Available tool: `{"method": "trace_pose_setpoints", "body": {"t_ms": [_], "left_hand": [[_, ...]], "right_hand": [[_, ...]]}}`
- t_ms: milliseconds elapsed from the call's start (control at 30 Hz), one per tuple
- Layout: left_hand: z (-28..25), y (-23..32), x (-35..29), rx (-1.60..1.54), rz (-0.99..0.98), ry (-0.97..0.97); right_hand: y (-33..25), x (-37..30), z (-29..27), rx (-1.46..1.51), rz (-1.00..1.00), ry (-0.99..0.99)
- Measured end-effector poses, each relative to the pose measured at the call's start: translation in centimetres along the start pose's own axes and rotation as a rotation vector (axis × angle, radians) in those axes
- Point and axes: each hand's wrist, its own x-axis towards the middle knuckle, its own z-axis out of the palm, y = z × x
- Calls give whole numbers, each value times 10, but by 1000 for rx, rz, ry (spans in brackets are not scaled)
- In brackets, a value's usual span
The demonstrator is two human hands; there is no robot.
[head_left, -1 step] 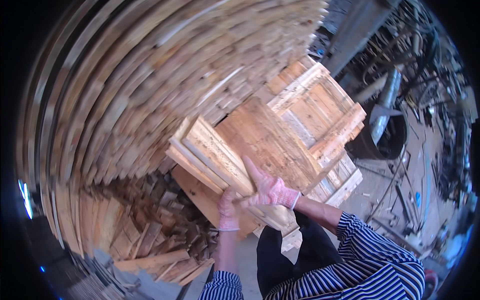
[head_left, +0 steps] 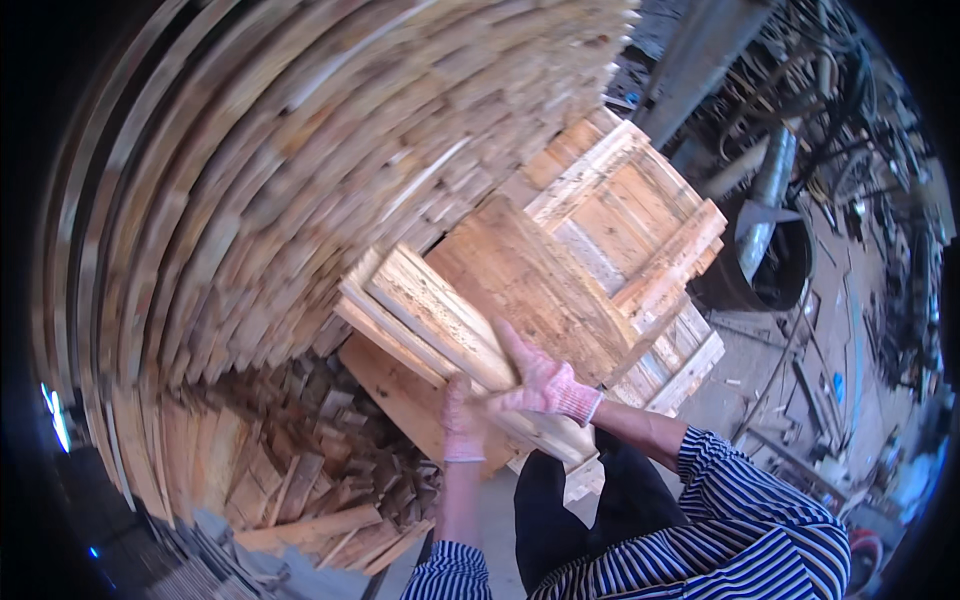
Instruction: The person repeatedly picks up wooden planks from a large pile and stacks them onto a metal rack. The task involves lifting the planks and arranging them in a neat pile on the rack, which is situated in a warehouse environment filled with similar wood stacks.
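Observation:
A small stack of pale wooden boards [head_left: 440, 310] lies at a slant before me, over a broad wooden panel. My left hand [head_left: 463, 422], in a pinkish knit glove, grips the stack's left edge near its lower end; blur softens the fingers. Wearing a similar glove, my right hand [head_left: 548, 385] holds the opposite side, its thumb stretched along the top board. The fingers beneath the wood are hidden. Beyond the stack lies the broad brown wooden panel [head_left: 530, 265], with more of its surface showing at lower left.
A tall wall of stacked wooden strips [head_left: 300, 180] fills the left and far side. Loose offcuts [head_left: 330, 480] are heaped below it. Right of the panel sit more stacked boards [head_left: 630, 215]. Farther right stand a dark round drum [head_left: 785, 270] with a metal duct [head_left: 775, 190], and scattered metal scrap.
The view has shifted slightly, and the far boards and drum sit a little farther left in it. Both hands keep their hold on the boards.

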Motion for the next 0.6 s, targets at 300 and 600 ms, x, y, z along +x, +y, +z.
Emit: {"method": "trace_pose_setpoints", "body": {"t_ms": [300,600], "left_hand": [[21,-124,76,-198,-265,141],[79,-127,129,-231,-362,137]], "right_hand": [[145,58,-170,-406,500,304],[169,69,-106,-489,87,-13]]}}
